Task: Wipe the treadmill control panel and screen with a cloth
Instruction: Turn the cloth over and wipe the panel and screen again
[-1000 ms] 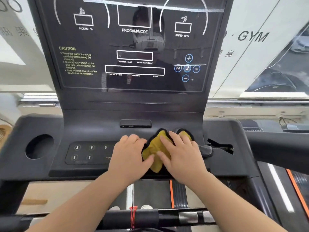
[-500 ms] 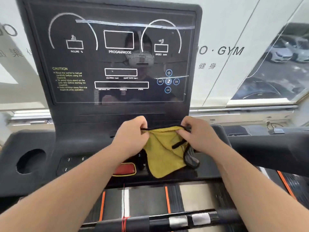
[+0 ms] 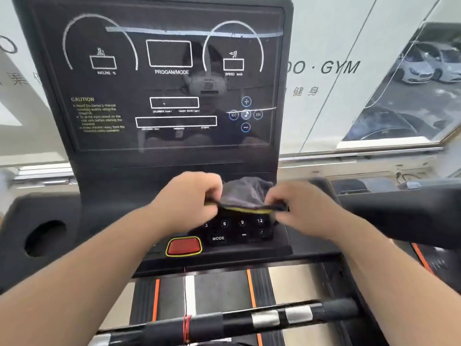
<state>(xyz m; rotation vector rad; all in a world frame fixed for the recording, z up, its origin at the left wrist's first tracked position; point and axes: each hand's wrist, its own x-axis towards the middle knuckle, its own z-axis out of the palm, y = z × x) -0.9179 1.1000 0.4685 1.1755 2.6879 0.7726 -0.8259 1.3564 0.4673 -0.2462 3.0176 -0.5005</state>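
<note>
the round cup hole point(image 3: 45, 238) is sitting well to the left of the red button point(image 3: 184, 246). the left hand point(image 3: 189, 198) is hovering just above the red button, its fingers curling in and pinching the left end of the cloth point(image 3: 245, 194). the cloth is hanging above and to the right of the red button, over the top keys of the control panel point(image 3: 239, 231) and below the screen point(image 3: 172, 91). it is stretching between both hands, so its long axis is running left to right, nearly level. its grey face is bulging up and pointing away toward the screen, while a thin yellow edge with dark trim is showing along the near, lower side. the right hand point(image 3: 299, 208), farther right of the red button, is curling its fingers round the cloth's right end. motion blur is smearing both hands, so single fingertips are hard to make out, and most are tucking under the fabric. the left hand is covering part of the 3 key, up and right of the red button. whether the cloth is touching the panel is impossible to tell. the handlebar point(image 3: 224, 323), below the red button, is running off the lower left edge.
</note>
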